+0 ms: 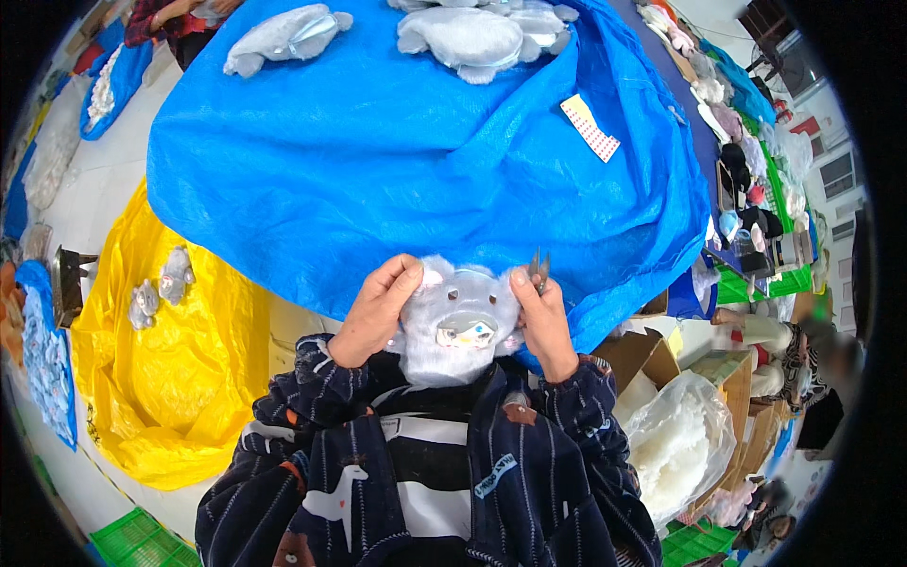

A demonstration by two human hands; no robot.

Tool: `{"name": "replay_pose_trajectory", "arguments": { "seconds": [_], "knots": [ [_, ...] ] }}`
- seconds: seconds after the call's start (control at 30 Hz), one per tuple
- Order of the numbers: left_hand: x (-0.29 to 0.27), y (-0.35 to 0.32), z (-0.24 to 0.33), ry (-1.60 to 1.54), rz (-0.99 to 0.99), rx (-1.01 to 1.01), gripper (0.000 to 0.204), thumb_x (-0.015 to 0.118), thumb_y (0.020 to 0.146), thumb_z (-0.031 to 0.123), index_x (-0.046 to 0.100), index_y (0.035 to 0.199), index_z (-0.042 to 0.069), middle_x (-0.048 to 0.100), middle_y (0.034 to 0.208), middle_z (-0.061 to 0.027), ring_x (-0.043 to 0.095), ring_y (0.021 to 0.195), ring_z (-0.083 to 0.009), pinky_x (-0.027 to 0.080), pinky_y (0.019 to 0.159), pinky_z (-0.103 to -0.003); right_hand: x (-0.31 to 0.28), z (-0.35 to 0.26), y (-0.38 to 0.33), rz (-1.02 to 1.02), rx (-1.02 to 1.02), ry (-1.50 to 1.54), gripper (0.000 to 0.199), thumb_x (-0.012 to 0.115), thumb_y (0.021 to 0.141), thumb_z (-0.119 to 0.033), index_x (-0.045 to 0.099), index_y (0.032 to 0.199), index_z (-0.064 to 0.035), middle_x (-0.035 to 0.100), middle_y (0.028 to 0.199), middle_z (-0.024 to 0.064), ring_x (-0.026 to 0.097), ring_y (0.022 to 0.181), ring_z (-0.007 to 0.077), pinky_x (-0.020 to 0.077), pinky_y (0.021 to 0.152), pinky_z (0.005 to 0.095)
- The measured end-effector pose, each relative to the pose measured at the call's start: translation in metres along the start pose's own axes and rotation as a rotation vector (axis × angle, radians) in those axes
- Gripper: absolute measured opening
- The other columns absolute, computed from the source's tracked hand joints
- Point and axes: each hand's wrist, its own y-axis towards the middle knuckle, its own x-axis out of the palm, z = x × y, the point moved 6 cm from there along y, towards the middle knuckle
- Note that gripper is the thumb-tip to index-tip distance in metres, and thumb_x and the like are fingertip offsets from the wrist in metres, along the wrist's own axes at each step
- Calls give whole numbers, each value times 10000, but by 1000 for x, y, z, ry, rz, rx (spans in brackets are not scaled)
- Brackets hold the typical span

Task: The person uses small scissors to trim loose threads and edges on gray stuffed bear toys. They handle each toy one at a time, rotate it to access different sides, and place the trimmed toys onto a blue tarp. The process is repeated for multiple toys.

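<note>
just below frame centre, the left hand [380,310] and right hand [548,321] pinch the grey plush toy [436,354] by its upper sides, snips [539,265] within the right grip; face patch [466,331] on, what remains unclear.

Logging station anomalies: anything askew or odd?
Minor: the red-dotted sheet lies slantwise, by itself, on the rumpled blue tarp. The grey plush animal between the left hand and right hand shows no obvious damage.

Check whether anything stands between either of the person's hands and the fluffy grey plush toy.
Nothing visible does: the left hand and right hand both hold the toy by its upper sides. Dark metal snips jut upward from the right hand, beside the toy.
</note>
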Motion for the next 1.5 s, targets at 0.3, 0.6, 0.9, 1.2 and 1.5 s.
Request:
{"name": "replay_pose_trajectory", "arguments": {
  "seconds": [0.3, 0.6, 0.9, 1.2, 1.5],
  "knots": [
    [-5, -5, -11, 162, 23, 23, 235, 492, 905, 190, 583, 974, -16, 590, 856, -12, 504, 773, -47, 421, 663, -202, 2, -33, 0, 108, -401, -542, 270, 628, 801, -187, 561, 970, 14, 565, 781, 42, 530, 645, 123, 426, 591, 246],
    [4, -9, -20, 418, 81, 89, 252, 527, 890, 233, 614, 929, 0, 504, 664, 68, 395, 602, -10, 327, 498, -184, 62, -51, -31, -184, -804, -1074, 369, 685, 597, -57, 577, 948, -90, 561, 900, 55, 593, 674, 220, 483, 530, 304],
    [4, -4, -27, 390, 102, 99, 257, 523, 891, 248, 604, 866, 5, 473, 647, 65, 382, 609, -10, 324, 505, -187, 65, -27, -30, -190, -871, -1208, 273, 639, 650, -51, 550, 904, -94, 529, 841, 50, 573, 615, 218, 464, 513, 324],
    [2, -3, -34, 209, 108, 33, 246, 512, 898, 225, 607, 859, 1, 490, 670, 70, 380, 612, -9, 321, 509, -185, 72, -15, -64, -786, -420, -826, 183, 635, 683, -86, 505, 812, -71, 514, 788, 63, 557, 652, 230, 448, 551, 337],
    [5, -4, -34, 284, 39, -24, 252, 514, 896, 239, 593, 906, 0, 550, 768, 36, 446, 690, -16, 377, 587, -170, 65, -39, -42, -204, -779, -1253, 328, 640, 656, -73, 564, 975, -88, 540, 866, 59, 592, 651, 225, 470, 515, 325]
  ]
}}
